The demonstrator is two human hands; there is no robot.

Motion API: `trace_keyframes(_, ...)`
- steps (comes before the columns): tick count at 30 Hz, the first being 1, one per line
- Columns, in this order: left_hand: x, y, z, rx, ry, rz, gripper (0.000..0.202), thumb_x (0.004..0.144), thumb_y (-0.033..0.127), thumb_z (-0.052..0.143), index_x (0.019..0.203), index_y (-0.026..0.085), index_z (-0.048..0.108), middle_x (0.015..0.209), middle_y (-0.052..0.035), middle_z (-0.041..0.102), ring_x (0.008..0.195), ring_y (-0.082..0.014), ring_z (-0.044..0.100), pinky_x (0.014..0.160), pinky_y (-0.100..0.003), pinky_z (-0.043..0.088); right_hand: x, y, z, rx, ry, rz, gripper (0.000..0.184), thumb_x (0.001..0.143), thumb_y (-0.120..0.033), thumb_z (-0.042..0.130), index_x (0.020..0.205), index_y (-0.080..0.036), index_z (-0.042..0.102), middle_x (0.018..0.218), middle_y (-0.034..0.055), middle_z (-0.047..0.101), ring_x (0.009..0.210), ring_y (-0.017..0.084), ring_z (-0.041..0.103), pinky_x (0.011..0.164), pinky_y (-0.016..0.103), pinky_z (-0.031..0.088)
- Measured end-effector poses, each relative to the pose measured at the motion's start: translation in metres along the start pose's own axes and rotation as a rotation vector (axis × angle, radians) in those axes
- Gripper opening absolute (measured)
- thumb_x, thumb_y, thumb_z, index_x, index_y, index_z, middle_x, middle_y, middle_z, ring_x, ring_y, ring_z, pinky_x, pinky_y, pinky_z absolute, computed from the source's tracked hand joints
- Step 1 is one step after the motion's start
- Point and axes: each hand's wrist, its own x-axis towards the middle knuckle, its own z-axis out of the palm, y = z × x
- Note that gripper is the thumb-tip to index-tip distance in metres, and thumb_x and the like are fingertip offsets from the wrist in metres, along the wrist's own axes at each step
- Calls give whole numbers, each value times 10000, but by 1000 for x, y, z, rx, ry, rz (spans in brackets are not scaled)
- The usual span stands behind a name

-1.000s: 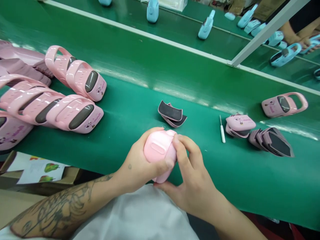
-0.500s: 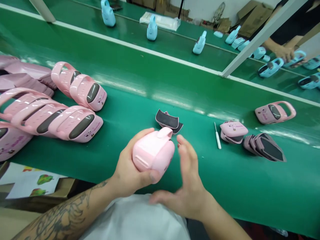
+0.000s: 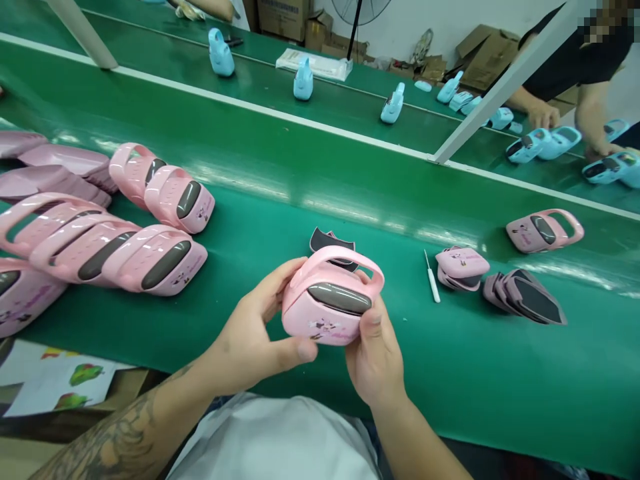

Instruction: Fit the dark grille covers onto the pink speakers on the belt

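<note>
The person's forearms slant inward, the left hand [image 3: 263, 333] curled around one end of a pink handled case [image 3: 300, 317] held above the green worktop [image 3: 475, 380], thumb stretched near its lower edge. The right hand [image 3: 377, 360] grips the other end, thumb on the front, fingers mostly hidden behind. Pink lettering [image 3: 346, 332] beside a printed cartoon figure [image 3: 324, 327] is too small to read.

Green bench [image 3: 475, 373] with pink casings [image 3: 185, 272], mauve shells [image 3: 67, 160], dark panels [image 3: 533, 297] and, probably, a white screwdriver [image 3: 433, 287].
</note>
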Motion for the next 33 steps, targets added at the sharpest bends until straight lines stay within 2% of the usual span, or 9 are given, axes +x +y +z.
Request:
trace_keyframes(3,0,4,2,40,24,-46,847,794,329,960,1553,288,587,1528,-95,676,1354,-331,674,1070,-326,577,-4,-1,-5,-86,-61,-29,666,1022,-664,644,1588,-334,528,1652,75,560,1543,330,516,1287,548,425)
trace_keyframes(6,0,6,8,39,34,-56,759,828,273,914,1525,282,612,1466,-67,711,1281,-289,702,1031,-301,585,-8,-6,-6,-112,-140,-36,637,1048,-632,617,1599,-330,515,1631,85,575,1515,337,541,1222,526,503)
trace_keyframes(11,-2,12,12,26,14,-53,624,887,290,814,1481,226,632,1364,-65,734,1170,-267,690,981,-318,571,-12,-12,-13,-170,-217,63,576,1077,-559,601,1602,-340,513,1638,77,575,1492,333,564,1205,515,518)
trace_keyframes(16,-2,16,15,15,53,-75,584,849,323,823,1401,193,684,1201,-58,760,1062,-257,671,894,-313,554,-9,-15,-14,-102,-229,29,485,1057,-506,653,1502,-317,625,1568,92,647,1463,355,599,1201,551,523)
trace_keyframes(23,2,14,14,-165,10,-66,607,834,391,870,1383,185,710,1241,-96,773,1149,-314,707,905,-341,581,-7,-25,-16,-49,-249,92,536,972,-510,776,1459,-308,676,1549,108,672,1457,392,611,1180,599,541)
trace_keyframes(26,1,15,12,-118,-10,-82,579,836,382,856,1363,185,719,1189,-84,774,1098,-300,704,872,-332,569,-11,-23,-20,-52,-245,112,521,976,-491,773,1447,-285,688,1537,126,681,1464,395,608,1190,606,533)
trace_keyframes(29,-3,15,14,-22,54,-138,678,796,360,849,1434,202,681,1234,-83,754,1126,-320,680,930,-374,557,-15,-18,-25,-100,-200,109,545,976,-520,766,1456,-277,674,1563,133,661,1515,398,559,1246,637,468)
trace_keyframes(31,-5,14,17,32,112,-170,785,748,335,857,1497,219,650,1389,-97,704,1239,-365,649,1050,-440,538,-18,-13,-29,-134,-167,100,651,953,-589,776,1511,-291,621,1634,132,597,1552,406,516,1259,658,444)
trace_keyframes(33,-7,14,21,97,130,-178,837,710,280,858,1520,241,650,1533,-98,628,1343,-403,606,1171,-506,484,-21,-8,-33,-154,-127,85,776,913,-658,793,1570,-321,553,1688,130,536,1546,418,520,1219,667,481)
